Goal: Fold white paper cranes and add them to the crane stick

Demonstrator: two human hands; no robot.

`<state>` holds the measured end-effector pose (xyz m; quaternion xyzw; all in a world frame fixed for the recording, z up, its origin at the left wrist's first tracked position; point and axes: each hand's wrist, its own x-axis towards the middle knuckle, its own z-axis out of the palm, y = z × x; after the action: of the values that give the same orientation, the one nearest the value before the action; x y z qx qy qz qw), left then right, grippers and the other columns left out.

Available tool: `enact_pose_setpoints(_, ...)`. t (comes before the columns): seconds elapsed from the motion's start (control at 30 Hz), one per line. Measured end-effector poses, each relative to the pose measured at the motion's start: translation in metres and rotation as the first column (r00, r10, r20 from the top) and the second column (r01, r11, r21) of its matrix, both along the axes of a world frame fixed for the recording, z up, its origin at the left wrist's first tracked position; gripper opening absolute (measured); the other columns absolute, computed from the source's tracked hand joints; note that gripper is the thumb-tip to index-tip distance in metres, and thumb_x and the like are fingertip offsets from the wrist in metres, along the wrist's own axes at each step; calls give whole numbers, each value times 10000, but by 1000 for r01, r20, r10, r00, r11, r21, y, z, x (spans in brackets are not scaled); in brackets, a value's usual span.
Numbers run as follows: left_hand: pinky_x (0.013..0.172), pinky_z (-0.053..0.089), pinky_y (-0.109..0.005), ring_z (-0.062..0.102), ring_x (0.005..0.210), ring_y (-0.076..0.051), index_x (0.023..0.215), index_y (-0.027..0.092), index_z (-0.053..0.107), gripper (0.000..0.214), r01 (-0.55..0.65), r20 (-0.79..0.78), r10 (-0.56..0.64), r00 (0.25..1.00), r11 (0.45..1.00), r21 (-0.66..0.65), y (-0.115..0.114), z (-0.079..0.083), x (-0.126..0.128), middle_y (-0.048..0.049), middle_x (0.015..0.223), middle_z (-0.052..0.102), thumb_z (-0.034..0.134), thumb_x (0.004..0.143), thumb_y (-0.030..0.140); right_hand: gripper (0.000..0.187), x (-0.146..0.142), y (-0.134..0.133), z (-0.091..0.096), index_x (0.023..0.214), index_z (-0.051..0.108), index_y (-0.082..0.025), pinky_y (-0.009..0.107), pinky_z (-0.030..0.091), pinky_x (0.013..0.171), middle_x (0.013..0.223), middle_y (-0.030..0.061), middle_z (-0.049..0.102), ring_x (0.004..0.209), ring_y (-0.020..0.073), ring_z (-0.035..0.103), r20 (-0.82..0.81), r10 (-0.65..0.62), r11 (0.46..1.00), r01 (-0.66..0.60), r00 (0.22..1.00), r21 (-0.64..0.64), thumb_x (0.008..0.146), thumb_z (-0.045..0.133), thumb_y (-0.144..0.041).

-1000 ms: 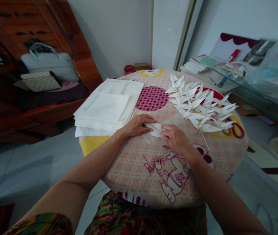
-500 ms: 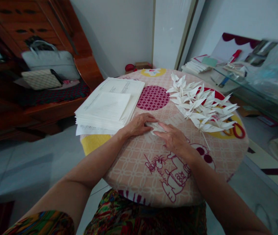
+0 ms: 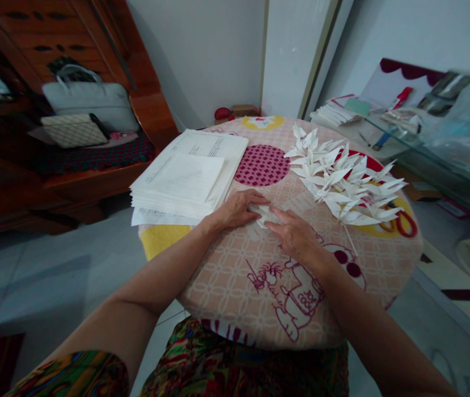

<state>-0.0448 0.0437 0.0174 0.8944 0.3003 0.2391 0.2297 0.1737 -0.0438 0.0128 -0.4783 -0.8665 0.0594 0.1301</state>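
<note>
A small folded piece of white paper (image 3: 262, 215) lies flat on the cloth-covered round table (image 3: 235, 275), between my two hands. My left hand (image 3: 241, 210) grips its left side, fingers curved over the far edge and thumb along the near one. On the other side, my right hand (image 3: 295, 231) pinches the paper between thumb and fingers. Part of the paper is hidden under the fingertips. To the left sits a stack of white paper sheets (image 3: 218, 146) with a few smaller pieces (image 3: 193, 175) on top. Many folded white paper shapes with pointed tips (image 3: 334, 176) are clustered at the right.
Red-handled scissors (image 3: 406, 223) rest near the table's right edge. Beyond it stands a glass-topped side table (image 3: 437, 157) with papers, a red marker (image 3: 402, 96) and a plastic bag (image 3: 466, 118). A wooden bench (image 3: 147, 110) at the left bears a grey handbag (image 3: 111, 102).
The whole view has shifted slightly, so things appear a little further right. Both hands stay at the folded paper, with hardly any movement of the fingers.
</note>
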Motion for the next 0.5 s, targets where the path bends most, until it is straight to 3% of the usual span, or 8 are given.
enact_pose_setpoints(0.13,1015,501,-379,640,1146,-212,1312,227,650,517,16,63,-13,998,999,-44,2,1,-4,-99,1274,679,703,800,188,330,-2,0,0,1127,765,-245,440,503,967,1406,95,592,1114,286,587,-50,-20,999,21,999,29,954,488,-205)
enact_pose_setpoints(0.37,1020,489,-382,645,1125,-219,1231,220,707,457,-36,86,43,995,995,-88,9,-6,-2,-84,1210,712,729,775,220,295,-12,-2,2,1007,768,-192,494,450,999,1370,129,594,1122,312,533,-89,-20,994,29,996,104,949,479,-190)
enact_pose_setpoints(0.5,871,528,-323,660,1002,-203,1231,189,708,493,-109,138,123,983,988,-105,5,-4,-2,-104,1181,718,769,756,305,279,-14,-2,-1,1099,738,-172,476,445,1015,1260,150,634,1118,313,542,-145,-34,995,48,989,91,924,521,-186)
